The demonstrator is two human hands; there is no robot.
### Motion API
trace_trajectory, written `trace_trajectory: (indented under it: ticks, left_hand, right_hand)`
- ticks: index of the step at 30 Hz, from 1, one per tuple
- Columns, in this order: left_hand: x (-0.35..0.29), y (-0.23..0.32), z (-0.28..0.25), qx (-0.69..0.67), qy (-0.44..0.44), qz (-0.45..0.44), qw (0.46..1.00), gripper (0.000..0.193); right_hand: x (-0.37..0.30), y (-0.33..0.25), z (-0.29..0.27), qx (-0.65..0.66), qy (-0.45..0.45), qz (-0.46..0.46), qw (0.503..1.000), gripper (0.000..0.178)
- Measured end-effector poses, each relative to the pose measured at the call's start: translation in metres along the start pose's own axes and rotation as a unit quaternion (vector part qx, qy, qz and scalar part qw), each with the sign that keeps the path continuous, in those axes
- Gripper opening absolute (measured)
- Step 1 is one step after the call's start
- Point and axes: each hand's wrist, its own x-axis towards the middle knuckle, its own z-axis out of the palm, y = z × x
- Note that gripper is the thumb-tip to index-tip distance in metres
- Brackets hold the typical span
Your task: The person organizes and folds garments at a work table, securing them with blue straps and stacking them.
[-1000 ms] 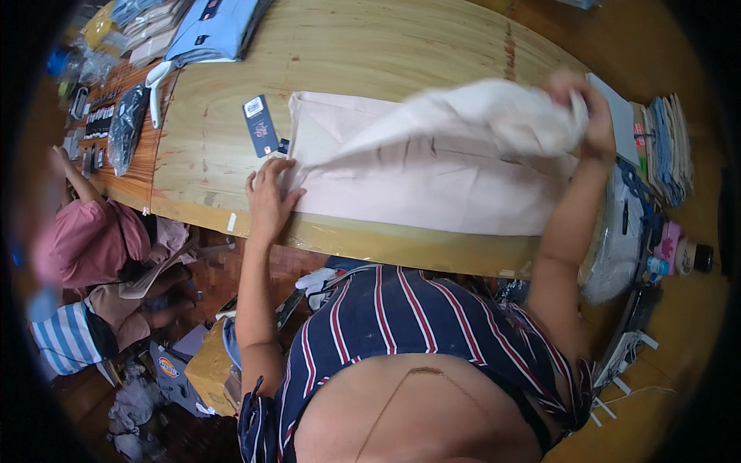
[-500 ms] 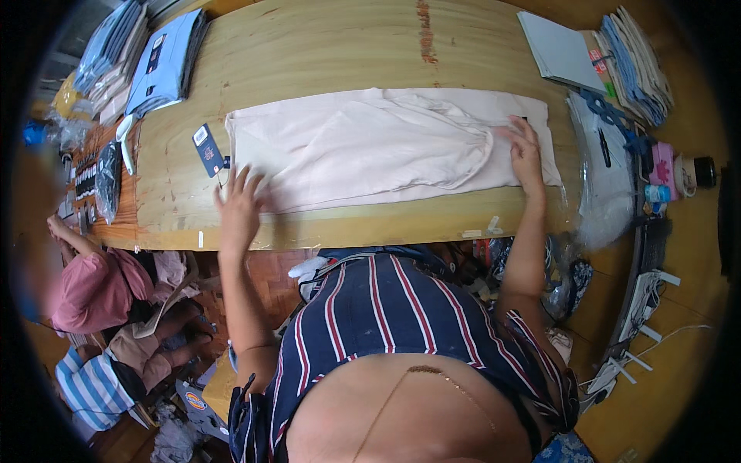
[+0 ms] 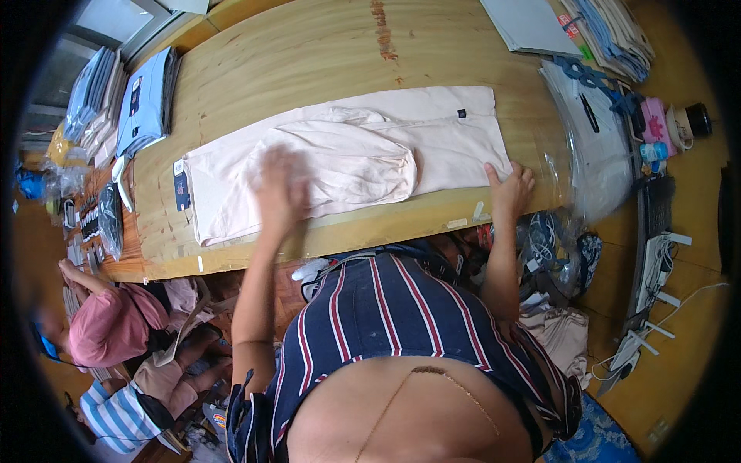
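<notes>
A long pale pink folded garment (image 3: 455,150) lies across the table, a bunched, wrinkled layer on its middle. A small dark label shows near its right end. My left hand (image 3: 282,189), smeared by motion, is over the garment's left-middle part. Whether its fingers touch the cloth cannot be made out. My right hand (image 3: 511,191) rests at the garment's near right corner, thumb on the cloth edge and fingers apart from it beside the corner. A dark blue hang tag (image 3: 181,185) lies by the garment's left end.
The wooden table (image 3: 293,54) carries folded blue clothes (image 3: 147,100) at far left and a stack of garments (image 3: 610,38) at far right. A pen (image 3: 590,113) lies on clear plastic packets at right. A person in pink (image 3: 116,324) sits at left.
My left hand has moved right over the garment. My right hand has come off the label area down to the near right corner. The bunched layer sits farther from the right end; the view has turned.
</notes>
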Motion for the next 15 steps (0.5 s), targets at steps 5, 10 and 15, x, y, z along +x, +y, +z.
trace_trajectory:
  ticks: [5,10,15]
  left_hand:
    - [0.059,0.109,0.046,-0.024,-0.070,0.280,0.957,0.028]
    - [0.082,0.111,0.061,0.011,-0.026,0.255,0.967,0.025]
    - [0.057,0.116,0.061,-0.093,-0.027,0.187,0.978,0.047]
  right_hand:
    - [0.016,0.001,0.020,0.210,-0.053,0.044,0.975,0.043]
    - [0.021,0.018,0.027,0.464,-0.039,0.086,0.880,0.033]
    - [0.019,0.010,0.022,0.586,-0.012,0.094,0.805,0.041]
